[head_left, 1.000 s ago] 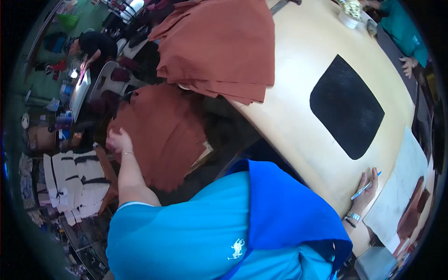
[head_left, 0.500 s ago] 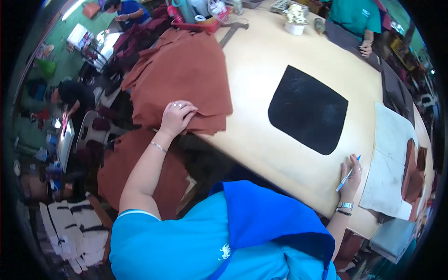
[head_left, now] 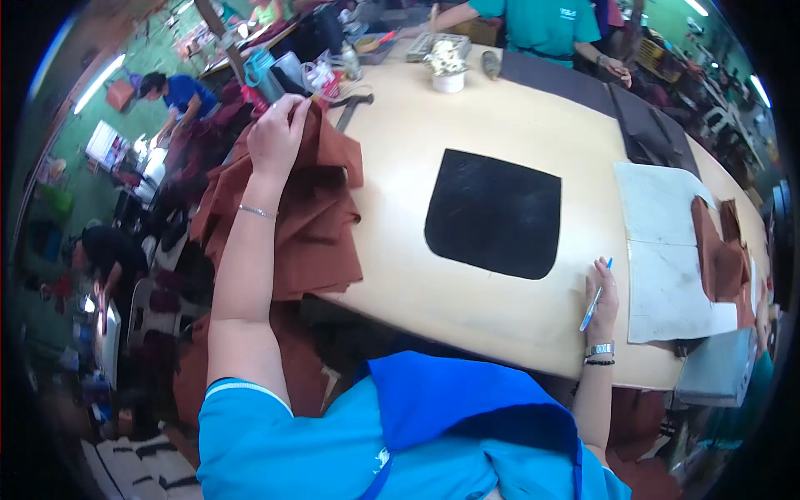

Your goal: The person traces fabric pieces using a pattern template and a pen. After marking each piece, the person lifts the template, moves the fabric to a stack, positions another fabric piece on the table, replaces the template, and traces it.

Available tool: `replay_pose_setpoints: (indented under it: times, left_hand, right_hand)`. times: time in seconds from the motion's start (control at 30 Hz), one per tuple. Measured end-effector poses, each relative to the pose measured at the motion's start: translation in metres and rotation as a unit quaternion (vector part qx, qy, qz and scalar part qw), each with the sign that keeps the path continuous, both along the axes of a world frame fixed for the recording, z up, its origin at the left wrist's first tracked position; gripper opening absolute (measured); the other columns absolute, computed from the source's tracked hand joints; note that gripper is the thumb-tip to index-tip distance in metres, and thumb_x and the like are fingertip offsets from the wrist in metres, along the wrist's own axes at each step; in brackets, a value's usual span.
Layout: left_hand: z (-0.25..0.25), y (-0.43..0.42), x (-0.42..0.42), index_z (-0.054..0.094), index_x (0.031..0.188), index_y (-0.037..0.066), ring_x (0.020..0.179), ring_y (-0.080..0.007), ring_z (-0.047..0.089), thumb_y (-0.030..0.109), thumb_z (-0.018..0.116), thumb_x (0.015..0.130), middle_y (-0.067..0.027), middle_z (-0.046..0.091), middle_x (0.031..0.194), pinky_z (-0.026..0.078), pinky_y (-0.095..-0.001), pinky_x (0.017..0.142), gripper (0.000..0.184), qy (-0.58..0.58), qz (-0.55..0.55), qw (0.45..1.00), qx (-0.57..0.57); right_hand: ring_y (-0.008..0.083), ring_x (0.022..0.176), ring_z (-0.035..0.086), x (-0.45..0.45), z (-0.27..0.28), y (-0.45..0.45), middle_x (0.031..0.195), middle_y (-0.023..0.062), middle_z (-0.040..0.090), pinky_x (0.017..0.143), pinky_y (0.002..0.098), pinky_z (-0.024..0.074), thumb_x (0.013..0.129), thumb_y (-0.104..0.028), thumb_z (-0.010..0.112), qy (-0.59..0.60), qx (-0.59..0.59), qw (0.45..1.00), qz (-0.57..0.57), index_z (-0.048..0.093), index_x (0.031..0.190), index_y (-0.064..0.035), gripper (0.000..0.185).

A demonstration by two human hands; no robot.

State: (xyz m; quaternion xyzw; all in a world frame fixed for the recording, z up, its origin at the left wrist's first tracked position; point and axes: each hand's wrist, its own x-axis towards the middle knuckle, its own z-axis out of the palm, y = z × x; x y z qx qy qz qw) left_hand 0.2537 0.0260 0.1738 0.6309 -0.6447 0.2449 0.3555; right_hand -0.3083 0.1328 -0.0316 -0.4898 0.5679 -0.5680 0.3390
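At the table's left end, my left hand [head_left: 277, 137] is raised, its fingers closed on the edge of reddish-brown leather sheets [head_left: 321, 262]. The gripped sheets rise in folds, and the stack beneath fans out at the table edge. My right hand [head_left: 602, 310] rests near the front of the table with a blue-and-white pen [head_left: 594, 300] between its fingers. Between the two hands, a black panel [head_left: 496, 215] with rounded lower corners lies flat on the pale tabletop [head_left: 392, 250].
Behind the sheets are a hammer [head_left: 353, 103] and a blue cup [head_left: 262, 71]. A white tub [head_left: 448, 81] stands at the back. Grey-white sheets [head_left: 667, 250] with brown scraps [head_left: 718, 258] lie right. A co-worker in a green shirt [head_left: 542, 25] stands across the table.
My left hand has moved up and away, lifting and folding the brown sheets' edge. My right hand still holds the pen. The view has shifted, showing more of the far side.
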Motion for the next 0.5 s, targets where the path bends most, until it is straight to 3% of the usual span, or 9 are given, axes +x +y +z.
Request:
replay_pose_setpoints:
  times: [0.03,0.07,0.17,0.2,0.23,0.27,0.33,0.4,0.5]
  left_hand:
    - [0.015,-0.011,-0.018,0.066,0.095,0.013,0.081,-0.0315,0.067,0.033,0.058,0.095,-0.0084,0.07,0.09,0.053,-0.0406,0.066,0.021,-0.007,-0.012,1.0,-0.023]
    - [0.028,-0.02,-0.035,0.066,0.094,0.013,0.081,-0.0311,0.067,0.032,0.059,0.094,-0.0078,0.07,0.09,0.053,-0.0395,0.065,0.02,-0.005,-0.053,0.997,-0.058]
    - [0.054,-0.03,-0.104,0.069,0.09,0.012,0.077,-0.0298,0.067,0.028,0.063,0.091,-0.0081,0.07,0.086,0.053,-0.0381,0.064,0.017,-0.023,-0.167,0.976,-0.14]
    - [0.053,-0.026,-0.13,0.069,0.087,0.014,0.071,-0.0292,0.066,0.028,0.063,0.091,-0.0075,0.067,0.079,0.052,-0.0388,0.06,0.015,-0.045,-0.193,0.971,-0.135]
    - [0.049,-0.014,-0.158,0.069,0.088,0.013,0.07,-0.0295,0.066,0.022,0.068,0.088,-0.0089,0.068,0.083,0.052,-0.0386,0.061,0.009,-0.087,-0.199,0.971,-0.1]
    - [0.045,0.005,-0.189,0.068,0.086,0.015,0.061,-0.0285,0.063,0.022,0.068,0.087,-0.008,0.064,0.076,0.049,-0.039,0.054,0.007,-0.197,-0.203,0.955,-0.093]
    - [0.022,0.038,-0.234,0.067,0.087,0.014,0.059,-0.0219,0.06,0.016,0.072,0.083,-0.0045,0.058,0.07,0.047,-0.0359,0.049,0.007,-0.124,-0.415,0.901,-0.037]
    - [-0.011,0.063,-0.263,0.066,0.087,0.014,0.058,-0.0182,0.059,0.013,0.072,0.081,-0.0026,0.053,0.067,0.046,-0.0327,0.048,0.009,-0.087,-0.498,0.862,-0.01]
    - [-0.034,0.093,-0.264,0.067,0.09,0.013,0.059,-0.0197,0.06,0.011,0.073,0.077,-0.0035,0.06,0.073,0.047,-0.0319,0.05,0.015,-0.058,-0.492,0.868,0.042]
  right_hand:
    - [0.025,0.125,0.05,-0.003,-0.005,-0.002,0.138,0.0129,0.053,0.107,0.0364,0.0404,0.095,-0.006,0.058,-0.168,0.02,0.985,-0.005,0.057,0.128,-0.0028,0.034]
    - [0.0218,0.131,0.043,-0.005,-0.01,-0.001,0.143,0.0107,0.048,0.11,0.0367,0.0354,0.102,-0.019,0.046,0.156,-0.024,0.987,-0.014,0.055,0.133,-0.006,0.034]
    - [0.0215,0.135,0.038,-0.01,-0.014,-0.012,0.143,0.0114,0.047,0.114,0.038,0.0297,0.103,-0.029,0.041,-0.27,-0.041,0.961,0.036,0.051,0.137,-0.0077,0.041]
    - [0.022,0.136,0.038,0.011,0.006,-0.011,0.143,0.0126,0.047,0.116,0.0388,0.0247,0.103,-0.033,0.04,-0.21,-0.09,0.972,0.063,0.047,0.139,-0.005,0.047]
    - [0.0246,0.133,0.043,0.048,0.057,0.004,0.143,0.0153,0.047,0.114,0.0395,0.0295,0.098,-0.022,0.053,-0.243,-0.044,0.969,0.016,0.046,0.138,-0.0016,0.045]
    - [0.0284,0.129,0.049,0.063,0.074,0.005,0.142,0.019,0.047,0.111,0.0413,0.0357,0.085,-0.014,0.073,0.213,-0.195,0.957,0.007,0.046,0.137,-0.0018,0.059]
    - [0.0332,0.128,0.05,0.096,0.107,0.005,0.14,0.0234,0.048,0.107,0.0448,0.0402,0.062,-0.024,0.092,0.248,-0.292,0.923,0.025,0.047,0.135,-0.0034,0.088]
    - [0.0309,0.118,0.058,0.111,0.13,0.006,0.129,0.0175,0.058,0.103,0.0467,0.0429,0.067,-0.025,0.088,0.309,-0.319,0.896,0.018,0.057,0.125,-0.0084,0.068]
    - [0.026,0.099,0.067,0.093,0.122,0.007,0.106,0.0098,0.069,0.098,0.0473,0.0458,0.076,-0.02,0.079,0.371,-0.273,0.886,0.049,0.065,0.113,-0.0144,0.041]
